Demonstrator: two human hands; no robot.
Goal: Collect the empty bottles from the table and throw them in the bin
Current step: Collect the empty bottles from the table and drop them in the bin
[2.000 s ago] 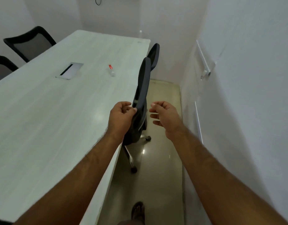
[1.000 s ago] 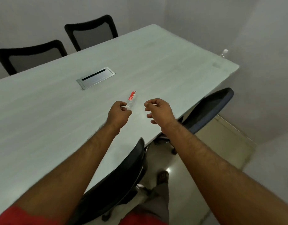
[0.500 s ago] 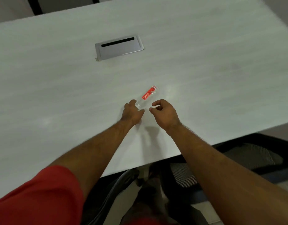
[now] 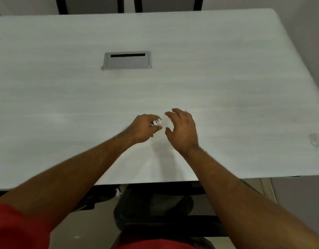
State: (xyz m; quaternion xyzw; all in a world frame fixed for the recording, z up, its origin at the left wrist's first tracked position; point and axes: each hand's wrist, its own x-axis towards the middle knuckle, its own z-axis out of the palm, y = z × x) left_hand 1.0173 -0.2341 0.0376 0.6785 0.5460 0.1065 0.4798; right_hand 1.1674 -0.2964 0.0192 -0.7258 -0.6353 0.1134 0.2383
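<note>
The bottle (image 4: 161, 122), small and clear, lies between the two hands near the middle of the table (image 4: 209, 78), a little toward the near edge. Only its cap end and a bit of clear body show; the rest is covered. The left hand (image 4: 144, 129) is closed round the cap end, fingers curled over it. The right hand (image 4: 182, 130) is cupped over the body from the right, its fingers (image 4: 173, 112) spread and bent; whether it has firm hold or only touches cannot be told. A faint trace of red shows at its far edge, likely the label.

Far left of the hands a metal cable hatch (image 4: 127, 60) is set flush in the top. At the right edge, well apart, sits a faint clear shape (image 4: 314, 139) that may be another bottle, too blurred to be sure. Chair backs (image 4: 166, 4) stand beyond the far edge, and a chair seat (image 4: 173, 203) is tucked under the near edge.

This looks like the pick-up step of the first bottle. Next, one hand should take it and lift it clear. No bin is in view, so the person must turn to find it.
</note>
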